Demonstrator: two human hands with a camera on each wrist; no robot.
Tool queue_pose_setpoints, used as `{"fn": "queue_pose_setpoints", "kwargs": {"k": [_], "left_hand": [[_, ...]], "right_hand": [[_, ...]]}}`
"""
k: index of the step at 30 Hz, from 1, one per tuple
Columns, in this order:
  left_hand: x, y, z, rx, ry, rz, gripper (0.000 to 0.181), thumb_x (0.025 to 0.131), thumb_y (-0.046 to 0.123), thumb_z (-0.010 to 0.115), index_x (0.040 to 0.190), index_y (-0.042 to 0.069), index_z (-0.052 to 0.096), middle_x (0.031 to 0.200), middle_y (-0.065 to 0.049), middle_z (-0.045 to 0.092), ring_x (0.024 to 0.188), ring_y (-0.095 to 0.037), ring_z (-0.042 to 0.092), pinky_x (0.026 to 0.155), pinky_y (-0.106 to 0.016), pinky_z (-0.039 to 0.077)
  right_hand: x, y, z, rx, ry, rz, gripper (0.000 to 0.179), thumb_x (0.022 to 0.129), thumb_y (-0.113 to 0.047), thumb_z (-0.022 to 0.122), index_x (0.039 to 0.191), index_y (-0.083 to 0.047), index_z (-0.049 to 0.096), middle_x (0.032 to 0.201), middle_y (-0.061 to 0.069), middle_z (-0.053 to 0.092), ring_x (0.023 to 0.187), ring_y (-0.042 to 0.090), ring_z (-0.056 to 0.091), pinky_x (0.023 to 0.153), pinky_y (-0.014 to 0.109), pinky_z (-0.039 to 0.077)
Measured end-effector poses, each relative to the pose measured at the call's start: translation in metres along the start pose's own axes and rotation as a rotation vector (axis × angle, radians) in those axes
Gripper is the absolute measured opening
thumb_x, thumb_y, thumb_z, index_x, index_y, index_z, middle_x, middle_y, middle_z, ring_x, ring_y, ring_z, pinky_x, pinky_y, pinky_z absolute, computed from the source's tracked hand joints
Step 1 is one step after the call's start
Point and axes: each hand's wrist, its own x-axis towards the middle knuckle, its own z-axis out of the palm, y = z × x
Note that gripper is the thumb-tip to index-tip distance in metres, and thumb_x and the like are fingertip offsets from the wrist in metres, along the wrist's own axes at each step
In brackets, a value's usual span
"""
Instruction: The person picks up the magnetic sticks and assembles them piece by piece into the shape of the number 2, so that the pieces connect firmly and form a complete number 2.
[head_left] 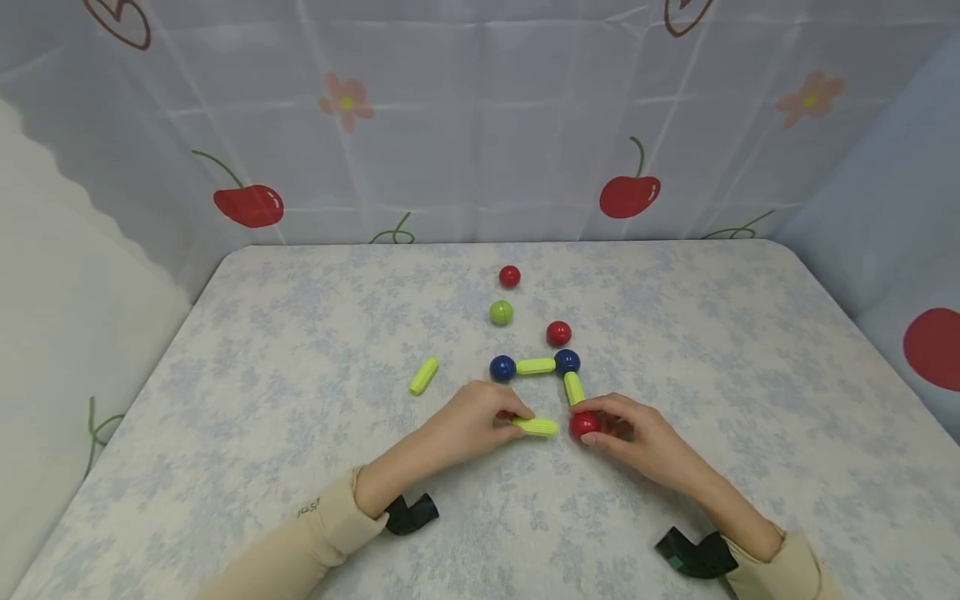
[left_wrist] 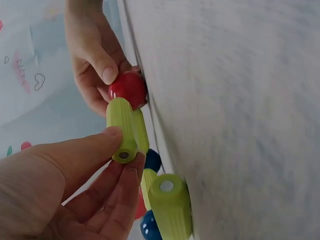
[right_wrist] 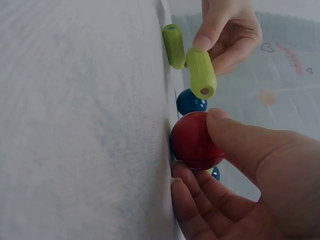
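My left hand (head_left: 474, 419) pinches a yellow-green magnetic rod (head_left: 537, 427) by one end, its other end pointing at a red ball (head_left: 584, 427) with a small gap between. My right hand (head_left: 637, 433) holds that red ball between thumb and fingers, on the table. From the red ball a second rod (head_left: 573, 388) runs back to a blue ball (head_left: 567, 362). A third rod (head_left: 536, 366) joins this blue ball to another blue ball (head_left: 502, 368) on the left. In the right wrist view, the held rod's near end (right_wrist: 205, 91) shows a metal disc.
A loose yellow-green rod (head_left: 423, 377) lies left of the joined pieces. Behind them are a red ball (head_left: 558, 333), a green ball (head_left: 501, 312) and a farther red ball (head_left: 509, 277). A flowered cloth (head_left: 300, 317) covers the table; curtains (head_left: 480, 125) stand behind it.
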Motion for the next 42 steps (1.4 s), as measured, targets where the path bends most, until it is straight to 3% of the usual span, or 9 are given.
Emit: {"fn": "queue_pose_setpoints", "kwargs": {"k": [6,15,23,26,29,33,36,38,42], "left_hand": [[0.008,0.004,0.010,0.051,-0.005,-0.009,0.016,0.082,0.008,0.073,0.098,0.006,0.074,0.090,0.000,0.067,0.077,-0.005,0.056,0.065,-0.015,0.044],[0.011,0.007,0.017,0.044,-0.002,-0.038,0.017,0.082,0.009,0.074,0.098,0.006,0.074,0.090,0.001,0.067,0.077,-0.004,0.057,0.067,-0.013,0.043],[0.012,0.006,0.013,0.027,-0.013,-0.016,0.018,0.082,0.010,0.074,0.100,0.006,0.073,0.091,0.000,0.068,0.079,-0.004,0.058,0.068,-0.013,0.044],[0.015,0.002,-0.002,0.017,-0.009,-0.030,0.020,0.083,0.011,0.073,0.102,0.004,0.072,0.092,-0.002,0.068,0.081,-0.007,0.059,0.070,-0.017,0.046],[0.024,-0.004,-0.031,0.011,0.044,-0.061,0.022,0.084,0.010,0.072,0.105,0.002,0.071,0.095,-0.005,0.068,0.083,-0.010,0.060,0.074,-0.023,0.048],[0.049,-0.027,-0.072,-0.012,0.184,-0.100,0.024,0.086,0.007,0.069,0.110,0.002,0.068,0.100,-0.010,0.067,0.086,-0.014,0.061,0.077,-0.026,0.048],[0.072,-0.051,-0.092,-0.055,0.252,-0.130,0.034,0.087,0.007,0.068,0.120,0.002,0.062,0.111,-0.012,0.062,0.095,-0.020,0.060,0.082,-0.027,0.047],[0.088,-0.065,-0.099,-0.081,0.250,-0.155,0.043,0.087,0.008,0.068,0.128,0.004,0.056,0.119,-0.013,0.058,0.104,-0.025,0.057,0.086,-0.029,0.046],[0.118,-0.085,-0.101,-0.084,0.174,-0.222,0.051,0.088,0.011,0.067,0.135,0.007,0.049,0.132,-0.013,0.049,0.117,-0.029,0.049,0.091,-0.032,0.043]], "right_hand": [[0.000,0.000,0.001,0.007,0.006,-0.020,0.034,0.085,-0.012,0.070,0.118,-0.009,0.063,0.108,0.003,0.060,0.078,0.012,0.054,0.065,0.028,0.050],[0.001,-0.003,0.008,-0.056,0.036,-0.031,0.036,0.083,-0.013,0.073,0.118,-0.013,0.064,0.100,-0.001,0.056,0.076,0.013,0.049,0.063,0.025,0.046],[0.003,-0.003,0.022,-0.139,0.155,-0.029,0.029,0.079,-0.008,0.076,0.106,-0.017,0.067,0.093,-0.003,0.051,0.074,0.012,0.046,0.060,0.025,0.044],[0.003,-0.003,0.024,-0.146,0.172,-0.031,0.030,0.078,-0.007,0.076,0.104,-0.016,0.067,0.093,-0.003,0.051,0.074,0.012,0.047,0.060,0.025,0.044],[0.002,-0.003,0.024,-0.147,0.170,-0.021,0.029,0.078,-0.007,0.077,0.104,-0.017,0.067,0.093,-0.002,0.052,0.075,0.012,0.047,0.060,0.025,0.044],[0.002,-0.004,0.023,-0.148,0.166,0.003,0.029,0.078,-0.008,0.077,0.104,-0.018,0.067,0.093,-0.002,0.052,0.075,0.013,0.047,0.061,0.025,0.043],[0.001,-0.004,0.023,-0.147,0.166,0.011,0.029,0.079,-0.008,0.076,0.104,-0.018,0.067,0.093,-0.002,0.052,0.075,0.013,0.047,0.061,0.025,0.043],[0.001,-0.003,0.024,-0.141,0.164,0.013,0.028,0.079,-0.008,0.076,0.104,-0.019,0.067,0.093,-0.002,0.052,0.075,0.013,0.047,0.061,0.025,0.043],[0.000,-0.003,0.025,-0.133,0.163,0.012,0.028,0.079,-0.009,0.076,0.104,-0.020,0.067,0.093,-0.001,0.052,0.075,0.013,0.047,0.060,0.025,0.044]]}}
